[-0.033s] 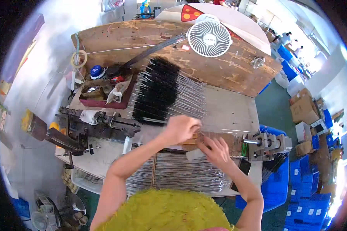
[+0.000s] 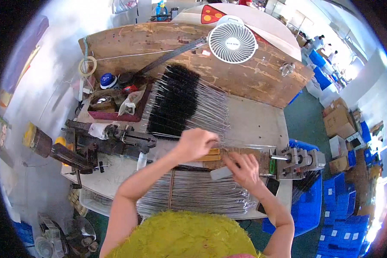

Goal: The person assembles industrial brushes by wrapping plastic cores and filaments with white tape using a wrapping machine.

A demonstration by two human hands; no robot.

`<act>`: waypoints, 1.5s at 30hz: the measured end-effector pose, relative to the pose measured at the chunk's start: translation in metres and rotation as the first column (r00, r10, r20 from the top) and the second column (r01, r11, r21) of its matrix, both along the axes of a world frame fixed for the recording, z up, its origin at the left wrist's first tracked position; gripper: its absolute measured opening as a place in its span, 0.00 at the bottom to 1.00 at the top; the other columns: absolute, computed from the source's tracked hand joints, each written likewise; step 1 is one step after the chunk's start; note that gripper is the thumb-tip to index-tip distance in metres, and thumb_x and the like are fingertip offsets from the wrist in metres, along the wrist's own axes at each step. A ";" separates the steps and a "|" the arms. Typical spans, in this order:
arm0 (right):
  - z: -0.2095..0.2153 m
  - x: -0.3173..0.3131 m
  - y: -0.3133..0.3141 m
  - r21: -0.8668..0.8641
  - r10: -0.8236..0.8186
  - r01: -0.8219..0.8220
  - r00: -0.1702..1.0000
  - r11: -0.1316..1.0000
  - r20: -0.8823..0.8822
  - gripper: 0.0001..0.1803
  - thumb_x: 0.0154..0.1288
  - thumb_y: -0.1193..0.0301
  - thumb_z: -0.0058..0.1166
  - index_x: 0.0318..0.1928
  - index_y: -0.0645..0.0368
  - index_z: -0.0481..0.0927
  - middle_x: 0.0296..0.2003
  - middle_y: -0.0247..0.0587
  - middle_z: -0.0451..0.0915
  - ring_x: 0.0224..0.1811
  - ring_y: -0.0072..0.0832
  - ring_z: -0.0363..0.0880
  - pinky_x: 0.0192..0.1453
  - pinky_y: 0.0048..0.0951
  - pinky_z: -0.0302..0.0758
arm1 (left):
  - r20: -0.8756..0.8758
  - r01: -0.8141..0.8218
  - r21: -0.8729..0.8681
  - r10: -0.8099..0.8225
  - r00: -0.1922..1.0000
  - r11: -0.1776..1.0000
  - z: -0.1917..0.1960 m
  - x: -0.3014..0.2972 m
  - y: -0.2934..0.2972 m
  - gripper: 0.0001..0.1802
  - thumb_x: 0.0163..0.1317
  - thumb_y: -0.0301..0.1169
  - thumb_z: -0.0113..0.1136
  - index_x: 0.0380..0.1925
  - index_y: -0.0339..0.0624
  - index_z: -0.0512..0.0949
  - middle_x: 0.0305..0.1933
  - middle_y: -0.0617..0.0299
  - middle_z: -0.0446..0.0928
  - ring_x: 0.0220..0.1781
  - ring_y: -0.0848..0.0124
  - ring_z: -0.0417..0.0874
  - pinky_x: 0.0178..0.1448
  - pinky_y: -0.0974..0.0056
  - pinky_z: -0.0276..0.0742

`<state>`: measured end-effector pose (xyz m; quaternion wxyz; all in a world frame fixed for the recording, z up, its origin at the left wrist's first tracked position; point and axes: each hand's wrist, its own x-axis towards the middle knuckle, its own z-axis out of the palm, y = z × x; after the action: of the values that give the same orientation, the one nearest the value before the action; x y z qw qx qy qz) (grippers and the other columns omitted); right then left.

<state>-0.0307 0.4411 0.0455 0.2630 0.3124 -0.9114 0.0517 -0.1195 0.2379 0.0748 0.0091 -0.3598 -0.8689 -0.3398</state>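
My left hand is closed in a pinch above the middle of the workbench. Whatever its fingertips hold is too small or blurred to make out. Just to the right, my right hand reaches over a brown board with its fingers spread. A light grey block lies against the thumb side of that hand. Between the two hands is an amber-yellow flat piece. Nearer me, a thick bundle of thin metal wires with looped right ends is banded together. Beyond my left hand lie many black-bristled wire brushes.
On the right end of the bench stands a metal clamp fixture; at left is a dark mechanical device. A white fan hangs before the wooden back panel. A red box holds odds and ends. Blue bins stand at right.
My hands have drawn slightly apart, the left one moving left and the right one a little rightward. More of the amber-yellow piece shows between them.
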 end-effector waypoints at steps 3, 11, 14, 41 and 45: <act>0.024 0.009 -0.016 -0.074 -0.125 0.120 0.989 0.990 -0.077 0.23 0.47 0.68 0.59 0.48 0.54 0.76 0.39 0.36 0.75 0.34 0.29 0.76 0.33 0.30 0.71 | 0.033 0.013 -0.069 -0.010 0.999 0.998 0.017 0.005 -0.045 0.10 0.53 0.35 0.53 0.32 0.52 0.82 0.28 0.57 0.80 0.33 0.59 0.81 0.35 0.59 0.75; 0.050 -0.016 -0.124 -0.150 0.324 -0.421 0.843 0.895 -0.429 0.15 0.52 0.66 0.55 0.42 0.54 0.78 0.38 0.32 0.76 0.30 0.21 0.74 0.31 0.23 0.68 | -0.190 -0.225 0.020 0.225 0.956 0.974 -0.005 0.005 -0.040 0.09 0.55 0.34 0.53 0.35 0.52 0.81 0.27 0.56 0.79 0.31 0.56 0.80 0.33 0.56 0.74; 0.057 -0.009 -0.120 -0.140 0.355 -0.480 0.788 0.866 -0.503 0.14 0.52 0.65 0.58 0.40 0.54 0.79 0.38 0.32 0.77 0.28 0.22 0.74 0.30 0.23 0.70 | -0.027 -0.084 -0.045 0.082 0.996 0.996 -0.006 0.001 0.014 0.10 0.54 0.35 0.55 0.34 0.50 0.82 0.30 0.55 0.79 0.34 0.57 0.81 0.35 0.56 0.74; 0.015 -0.082 -0.129 -0.391 0.323 -0.153 0.850 0.908 0.416 0.21 0.41 0.78 0.59 0.42 0.57 0.79 0.26 0.39 0.78 0.26 0.37 0.77 0.31 0.30 0.73 | 0.655 -0.865 0.440 -0.745 0.128 0.239 -0.109 0.089 -0.133 0.32 0.69 0.53 0.33 0.35 0.35 0.76 0.17 0.64 0.67 0.19 0.74 0.64 0.25 0.71 0.58; 0.016 -0.081 -0.128 -0.424 0.314 -0.105 0.829 0.899 0.462 0.19 0.43 0.79 0.56 0.41 0.59 0.80 0.24 0.41 0.77 0.25 0.38 0.77 0.32 0.30 0.72 | 0.520 -0.695 0.708 -0.762 0.387 0.129 -0.085 0.080 -0.162 0.30 0.68 0.52 0.32 0.41 0.35 0.74 0.21 0.60 0.70 0.23 0.69 0.68 0.29 0.67 0.62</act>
<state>-0.1113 0.3129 0.0614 0.0551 0.3294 -0.8794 0.3392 -0.0400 0.0756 -0.0103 -0.2495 -0.0180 -0.2119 -0.9448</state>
